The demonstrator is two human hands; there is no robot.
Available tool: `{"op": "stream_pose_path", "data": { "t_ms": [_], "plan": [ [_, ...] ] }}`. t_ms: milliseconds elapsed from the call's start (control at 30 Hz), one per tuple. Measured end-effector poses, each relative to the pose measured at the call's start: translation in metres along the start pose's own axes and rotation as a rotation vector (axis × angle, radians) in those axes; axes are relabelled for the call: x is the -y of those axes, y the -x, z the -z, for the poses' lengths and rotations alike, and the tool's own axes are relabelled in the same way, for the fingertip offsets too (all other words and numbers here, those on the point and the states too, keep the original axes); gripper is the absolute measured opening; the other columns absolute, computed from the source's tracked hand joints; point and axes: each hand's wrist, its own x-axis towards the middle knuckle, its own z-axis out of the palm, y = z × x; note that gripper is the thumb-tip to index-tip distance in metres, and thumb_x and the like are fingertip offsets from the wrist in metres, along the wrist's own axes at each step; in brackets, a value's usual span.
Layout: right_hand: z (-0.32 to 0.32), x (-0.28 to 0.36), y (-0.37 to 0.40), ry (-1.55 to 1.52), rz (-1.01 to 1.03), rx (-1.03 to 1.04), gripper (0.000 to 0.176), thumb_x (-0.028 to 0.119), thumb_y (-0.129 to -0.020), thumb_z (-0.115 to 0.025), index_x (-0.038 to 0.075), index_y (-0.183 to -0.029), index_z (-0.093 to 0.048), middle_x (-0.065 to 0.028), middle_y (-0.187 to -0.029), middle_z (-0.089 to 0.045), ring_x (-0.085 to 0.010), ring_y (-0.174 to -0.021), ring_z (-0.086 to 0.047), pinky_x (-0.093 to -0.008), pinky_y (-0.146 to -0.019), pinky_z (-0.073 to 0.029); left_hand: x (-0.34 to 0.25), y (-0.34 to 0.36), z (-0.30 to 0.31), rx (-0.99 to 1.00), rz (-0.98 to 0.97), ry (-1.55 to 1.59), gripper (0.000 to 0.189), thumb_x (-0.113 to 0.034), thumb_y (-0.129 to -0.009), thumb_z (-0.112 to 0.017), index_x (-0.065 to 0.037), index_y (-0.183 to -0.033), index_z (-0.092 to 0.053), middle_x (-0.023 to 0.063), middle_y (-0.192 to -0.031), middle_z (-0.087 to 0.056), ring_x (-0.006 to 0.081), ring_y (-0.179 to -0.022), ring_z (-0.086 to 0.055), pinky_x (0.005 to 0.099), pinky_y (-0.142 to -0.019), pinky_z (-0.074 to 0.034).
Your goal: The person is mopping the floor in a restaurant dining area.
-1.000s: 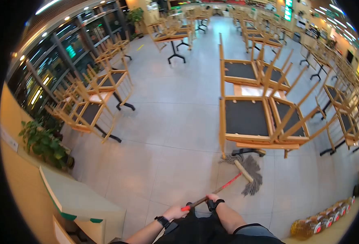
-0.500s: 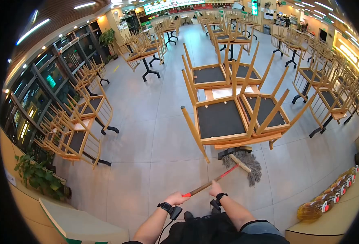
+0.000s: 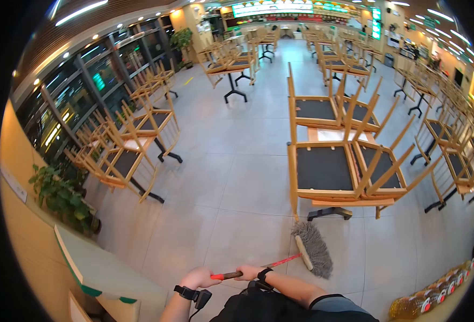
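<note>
A mop (image 3: 316,248) with a grey string head lies on the tiled floor in front of a table stacked with chairs. Its red and brown handle runs back toward me, low and slanted. Near the red end of the handle my left hand (image 3: 197,277) is wrapped round it. Farther along the shaft, closer to the mop head, my right hand (image 3: 246,272) grips the same handle. Both wrists wear black straps, the left one with a small black device.
Upturned chairs (image 3: 324,167) rest on the nearest table, whose black foot (image 3: 329,213) stands just beyond the mop. More chair-stacked tables (image 3: 132,147) line the left. A potted plant (image 3: 60,196) and a pale counter (image 3: 95,263) are at near left; oil bottles (image 3: 433,292) stand at near right.
The mop head has come out from by the table foot, nearer to me. Both hands have shifted left with the handle, and the view has turned left.
</note>
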Motion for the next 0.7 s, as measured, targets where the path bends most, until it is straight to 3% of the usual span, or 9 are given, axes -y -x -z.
{"op": "stream_pose_path", "data": {
  "t_ms": [233, 300, 400, 700],
  "plan": [
    [-0.057, -0.002, -0.03, 0.067, 0.071, 0.145, 0.041, 0.045, -0.087, -0.061, 0.006, -0.098, -0.061, -0.0165, -0.088, -0.064, -0.0328, -0.083, -0.061, -0.0425, -0.074, -0.047, 0.033, 0.026, -0.047, 0.045, 0.132, 0.045, 0.051, -0.057, -0.076, -0.064, -0.013, -0.1, -0.07, 0.0121, -0.088, -0.07, 0.0307, -0.083, -0.066, 0.0404, -0.073, -0.051],
    [-0.061, -0.002, -0.025, 0.076, 0.048, 0.123, 0.038, 0.045, -0.086, -0.061, 0.009, -0.098, -0.061, -0.0146, -0.086, -0.065, -0.0327, -0.084, -0.062, -0.0426, -0.074, -0.048, 0.031, 0.03, -0.057, 0.042, 0.145, 0.061, 0.049, -0.055, -0.077, -0.064, -0.013, -0.101, -0.07, 0.0117, -0.088, -0.07, 0.0306, -0.083, -0.066, 0.0405, -0.073, -0.052],
    [-0.055, -0.002, -0.013, 0.09, -0.046, 0.179, 0.038, 0.045, -0.082, -0.062, 0.013, -0.101, -0.065, -0.0126, -0.096, -0.067, -0.032, -0.094, -0.063, -0.044, -0.08, -0.049, 0.024, 0.024, -0.066, 0.014, 0.144, 0.09, 0.047, -0.054, -0.079, -0.063, -0.014, -0.101, -0.069, 0.0119, -0.086, -0.069, 0.0308, -0.082, -0.066, 0.0413, -0.072, -0.052],
    [-0.002, -0.073, 0.049, 0.203, -0.349, -0.131, 0.026, 0.033, -0.08, -0.061, 0.016, -0.098, -0.067, -0.0106, -0.098, -0.068, -0.0318, -0.096, -0.063, -0.0443, -0.083, -0.049, -0.058, -0.073, -0.059, -0.026, -0.04, 0.122, 0.043, -0.049, -0.08, -0.062, -0.011, -0.098, -0.069, 0.0151, -0.085, -0.069, 0.0333, -0.079, -0.066, 0.0434, -0.071, -0.052]
  ]
}}
